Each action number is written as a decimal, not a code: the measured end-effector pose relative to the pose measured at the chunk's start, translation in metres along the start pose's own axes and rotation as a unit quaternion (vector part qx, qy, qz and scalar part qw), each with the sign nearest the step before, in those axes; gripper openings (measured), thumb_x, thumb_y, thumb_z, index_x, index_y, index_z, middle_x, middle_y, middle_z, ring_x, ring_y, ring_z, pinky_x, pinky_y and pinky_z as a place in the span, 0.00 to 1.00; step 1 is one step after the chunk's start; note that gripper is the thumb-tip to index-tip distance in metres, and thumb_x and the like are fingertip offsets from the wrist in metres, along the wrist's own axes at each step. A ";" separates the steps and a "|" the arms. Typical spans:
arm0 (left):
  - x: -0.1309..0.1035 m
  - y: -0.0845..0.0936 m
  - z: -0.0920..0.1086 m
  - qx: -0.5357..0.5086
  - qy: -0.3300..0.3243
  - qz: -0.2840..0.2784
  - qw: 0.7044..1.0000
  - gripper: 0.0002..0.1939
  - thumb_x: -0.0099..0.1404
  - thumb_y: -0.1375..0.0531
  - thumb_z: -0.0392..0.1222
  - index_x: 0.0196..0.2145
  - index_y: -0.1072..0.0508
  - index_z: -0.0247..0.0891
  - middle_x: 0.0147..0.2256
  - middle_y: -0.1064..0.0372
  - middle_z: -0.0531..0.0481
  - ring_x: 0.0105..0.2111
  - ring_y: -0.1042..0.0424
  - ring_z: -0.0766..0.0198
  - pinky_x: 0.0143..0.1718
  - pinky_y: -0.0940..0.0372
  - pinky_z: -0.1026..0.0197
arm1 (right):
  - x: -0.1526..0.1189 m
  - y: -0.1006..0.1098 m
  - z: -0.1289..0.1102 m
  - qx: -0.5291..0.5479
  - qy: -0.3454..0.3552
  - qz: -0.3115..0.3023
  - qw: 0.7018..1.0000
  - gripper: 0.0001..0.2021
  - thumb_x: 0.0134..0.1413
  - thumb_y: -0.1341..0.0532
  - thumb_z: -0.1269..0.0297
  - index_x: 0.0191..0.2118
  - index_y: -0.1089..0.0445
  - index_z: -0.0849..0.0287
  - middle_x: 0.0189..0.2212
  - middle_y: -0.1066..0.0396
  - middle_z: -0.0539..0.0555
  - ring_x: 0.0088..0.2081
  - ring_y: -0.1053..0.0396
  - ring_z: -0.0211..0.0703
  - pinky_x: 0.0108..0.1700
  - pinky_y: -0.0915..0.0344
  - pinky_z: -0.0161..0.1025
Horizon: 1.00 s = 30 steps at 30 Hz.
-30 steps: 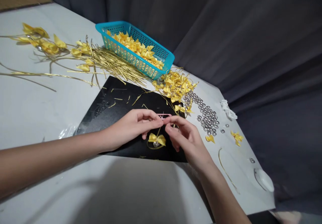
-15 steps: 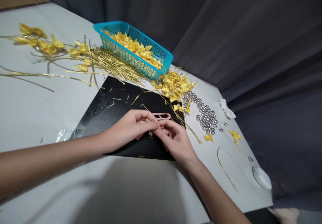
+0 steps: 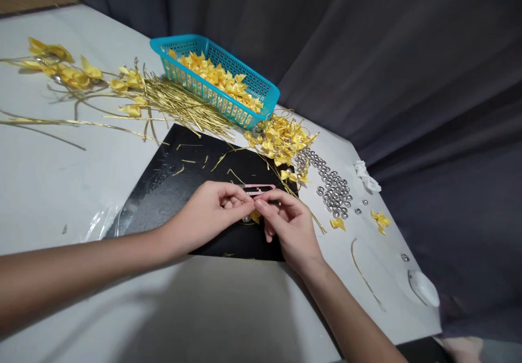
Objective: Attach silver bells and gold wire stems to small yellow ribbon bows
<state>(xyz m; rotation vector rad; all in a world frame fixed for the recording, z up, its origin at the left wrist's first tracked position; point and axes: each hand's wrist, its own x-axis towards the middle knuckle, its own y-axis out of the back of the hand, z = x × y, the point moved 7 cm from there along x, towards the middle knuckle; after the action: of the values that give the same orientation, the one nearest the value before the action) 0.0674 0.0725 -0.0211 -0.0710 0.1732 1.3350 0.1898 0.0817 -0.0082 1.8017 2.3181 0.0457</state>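
Note:
My left hand [image 3: 222, 202] and my right hand [image 3: 287, 219] meet fingertip to fingertip over the black mat. Both are closed in a pinch, on what looks like a thin gold cord, mostly hidden by the fingers. Just beneath the fingertips show a yellow ribbon bow [image 3: 255, 217] and a silver bead [image 3: 246, 219], partly covered by the hands. Behind the fingers, pink-handled thread snips [image 3: 261, 188] lie on the mat, partly hidden.
The black mat [image 3: 163, 189] carries short gold cord scraps. Behind it stand a blue basket [image 3: 269, 99] of yellow bows and a bundle of gold cords [image 3: 183, 105]. Rightward lie a pile of corded bows [image 3: 283, 135], silver beads [image 3: 336, 192] and a white round object [image 3: 424, 288].
My fingertips have drawn slightly apart, my right hand shifting a little to the right. More of the yellow bow beneath them now shows.

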 end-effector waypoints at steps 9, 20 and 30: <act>-0.003 0.009 0.015 0.394 -0.104 0.041 0.912 0.12 0.61 0.48 0.46 0.35 0.29 0.39 0.34 0.35 0.50 0.30 0.33 0.61 0.28 0.44 0.62 | 0.002 0.010 -0.007 0.024 0.029 0.013 0.999 0.09 0.52 0.40 0.59 0.33 0.37 0.58 0.24 0.35 0.44 0.14 0.46 0.24 0.16 0.42 0.26; -0.011 -0.012 0.021 0.462 -0.166 -0.044 0.870 0.15 0.65 0.52 0.46 0.38 0.28 0.40 0.39 0.34 0.48 0.38 0.31 0.58 0.30 0.40 0.60 | -0.002 0.009 -0.014 0.023 0.053 0.022 0.998 0.06 0.53 0.39 0.62 0.35 0.34 0.57 0.25 0.33 0.45 0.17 0.41 0.26 0.20 0.35 0.27; -0.008 -0.015 0.023 0.351 -0.191 -0.082 0.913 0.13 0.64 0.49 0.44 0.40 0.28 0.40 0.44 0.32 0.48 0.42 0.31 0.59 0.39 0.38 0.59 | -0.006 0.005 -0.023 0.029 0.091 -0.013 0.995 0.02 0.53 0.40 0.67 0.34 0.31 0.55 0.25 0.33 0.46 0.22 0.35 0.28 0.27 0.34 0.28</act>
<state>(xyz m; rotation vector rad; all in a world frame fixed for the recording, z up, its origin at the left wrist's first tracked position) 0.0820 0.0651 0.0020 0.7662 0.2968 1.0294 0.1918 0.0795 0.0155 1.8649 2.4917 0.1469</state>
